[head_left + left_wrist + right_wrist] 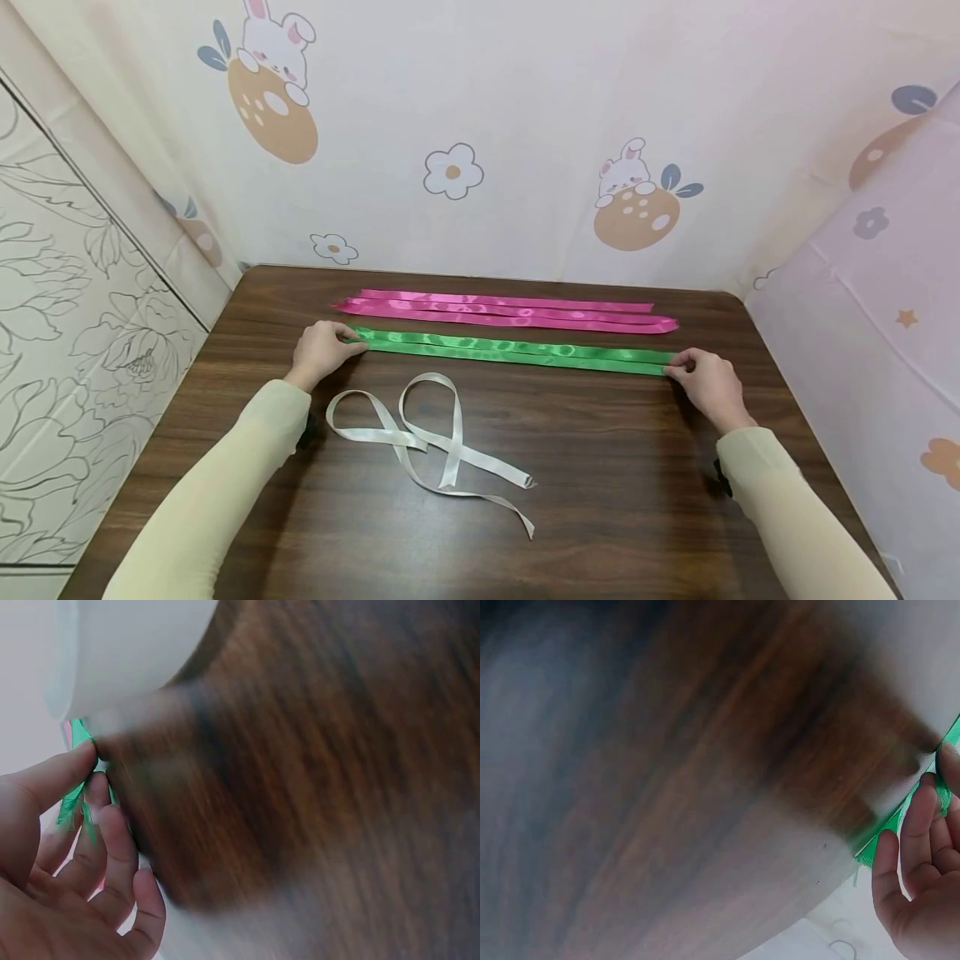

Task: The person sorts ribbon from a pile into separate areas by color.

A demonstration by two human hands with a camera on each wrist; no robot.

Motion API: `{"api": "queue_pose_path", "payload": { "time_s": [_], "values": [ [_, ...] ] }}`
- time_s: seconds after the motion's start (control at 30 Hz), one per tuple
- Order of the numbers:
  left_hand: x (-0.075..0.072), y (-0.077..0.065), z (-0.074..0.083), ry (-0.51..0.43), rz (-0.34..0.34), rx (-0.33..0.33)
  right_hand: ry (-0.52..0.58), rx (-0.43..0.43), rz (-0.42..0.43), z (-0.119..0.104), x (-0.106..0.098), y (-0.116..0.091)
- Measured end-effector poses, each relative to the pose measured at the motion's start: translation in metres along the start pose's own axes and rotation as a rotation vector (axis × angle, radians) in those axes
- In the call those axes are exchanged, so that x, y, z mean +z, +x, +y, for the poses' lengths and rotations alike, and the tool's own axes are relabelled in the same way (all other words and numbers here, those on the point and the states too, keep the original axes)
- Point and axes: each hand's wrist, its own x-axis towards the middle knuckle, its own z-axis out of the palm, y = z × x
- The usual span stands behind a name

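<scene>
A shiny green ribbon (480,342) stretches across the table in two parallel lengths, nearly straight. At its left end my left hand (322,350) pinches it between thumb and fingers; in the left wrist view the frayed green ribbon end (71,804) pokes out past the thumb. My right hand (712,386) pinches the opposite end, and the right wrist view has the green ribbon (889,834) running behind the fingers. Just beyond lies a pink ribbon (465,310) in long flat lengths. Nearer me, a white ribbon (491,467) lies in loose loops.
The dark wood table (585,500) has its far edge against a curtain (525,100) printed with rabbits and flowers. On the left stands a white panel (67,333) with line-drawn flowers; on the right, more printed cloth (885,275).
</scene>
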Motion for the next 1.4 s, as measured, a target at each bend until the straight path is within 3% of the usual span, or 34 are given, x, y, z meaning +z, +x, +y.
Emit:
{"api": "queue_pose_path", "payload": {
  "time_s": [0.43, 0.87, 1.13, 1.4],
  "values": [
    [-0.007, -0.004, 0.001, 0.006, 0.000, -0.069, -0.047, 0.008, 0.016, 0.005, -0.002, -0.001],
    [-0.024, -0.007, -0.002, -0.007, 0.080, -0.052, -0.042, -0.029, 0.116, 0.005, -0.010, -0.003],
    [-0.029, -0.010, 0.006, -0.026, 0.130, -0.003, -0.028, -0.094, 0.190, -0.007, -0.016, -0.008],
    [-0.027, -0.017, 0.026, -0.042, 0.126, 0.089, 0.010, -0.206, 0.278, -0.034, -0.020, -0.015]
  ]
}}
